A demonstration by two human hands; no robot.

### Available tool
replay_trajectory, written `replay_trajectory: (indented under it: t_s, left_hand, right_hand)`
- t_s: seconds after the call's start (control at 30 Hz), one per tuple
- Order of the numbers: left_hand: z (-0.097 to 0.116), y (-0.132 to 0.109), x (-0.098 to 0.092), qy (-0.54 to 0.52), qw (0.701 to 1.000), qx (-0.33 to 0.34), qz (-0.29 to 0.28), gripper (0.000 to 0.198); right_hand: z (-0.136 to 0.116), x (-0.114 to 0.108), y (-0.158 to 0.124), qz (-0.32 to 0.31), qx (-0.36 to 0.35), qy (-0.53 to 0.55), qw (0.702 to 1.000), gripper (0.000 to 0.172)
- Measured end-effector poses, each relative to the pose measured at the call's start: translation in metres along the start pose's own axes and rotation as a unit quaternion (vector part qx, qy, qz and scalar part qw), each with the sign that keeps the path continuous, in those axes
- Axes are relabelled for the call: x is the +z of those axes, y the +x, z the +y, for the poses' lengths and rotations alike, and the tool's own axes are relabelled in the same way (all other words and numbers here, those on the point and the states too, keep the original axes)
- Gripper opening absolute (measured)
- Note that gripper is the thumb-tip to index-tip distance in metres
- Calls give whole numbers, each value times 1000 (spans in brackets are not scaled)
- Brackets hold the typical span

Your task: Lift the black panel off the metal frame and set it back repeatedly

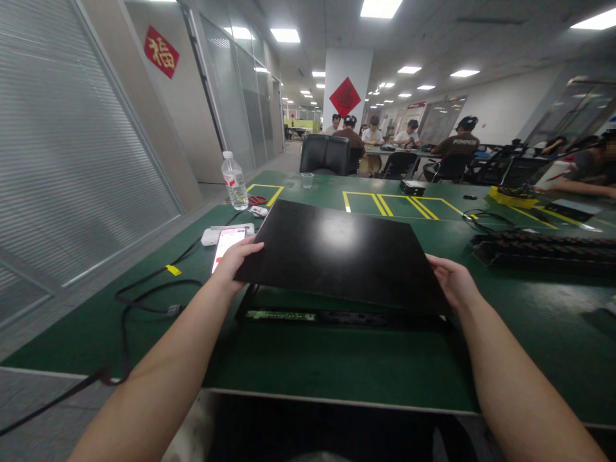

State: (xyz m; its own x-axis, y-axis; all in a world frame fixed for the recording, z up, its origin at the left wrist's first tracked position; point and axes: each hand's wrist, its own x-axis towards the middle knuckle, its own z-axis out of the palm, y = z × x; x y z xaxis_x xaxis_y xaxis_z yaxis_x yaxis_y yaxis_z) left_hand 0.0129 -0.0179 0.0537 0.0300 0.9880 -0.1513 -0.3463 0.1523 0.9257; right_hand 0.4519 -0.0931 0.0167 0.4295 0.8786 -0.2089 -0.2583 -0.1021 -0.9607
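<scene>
From here the green table stretches wide, yellow tape marking out its far side. The left hand and right hand have their fingers clamped on opposite edges of a black panel, held tilted over a dark frame. Beyond, people sit near a white pillar.

bright ceiling lights, white pillar, blinds

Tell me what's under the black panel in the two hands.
Below the black panel shows the near bar of a dark frame on the green tabletop, a greenish strip along its left part. The panel hides whatever lies farther back.
</scene>
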Motion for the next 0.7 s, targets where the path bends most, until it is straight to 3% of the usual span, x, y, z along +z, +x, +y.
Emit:
replay_trajectory:
  t_s: [0.2, 0.37, 0.57, 0.7]
  left_hand:
    - [12, -1, -8, -40, 998, -6, 39, 36]
    - [18, 3, -18, -65, 995, -13, 80, 18]
    - [17, 2, -12, -53, 998, -1, 35, 34]
    - [16, -1, -8, -36, 999, 1, 36, 43]
  right_hand:
    - [-7, 0, -9, -89, -81, -3, 993, 36]
    - [-8, 3, -14, -132, -63, 31, 989, 45]
    - [0, 2, -4, -105, -16, 7, 994, 51]
    - [1, 0, -2, -105, -20, 12, 994, 46]
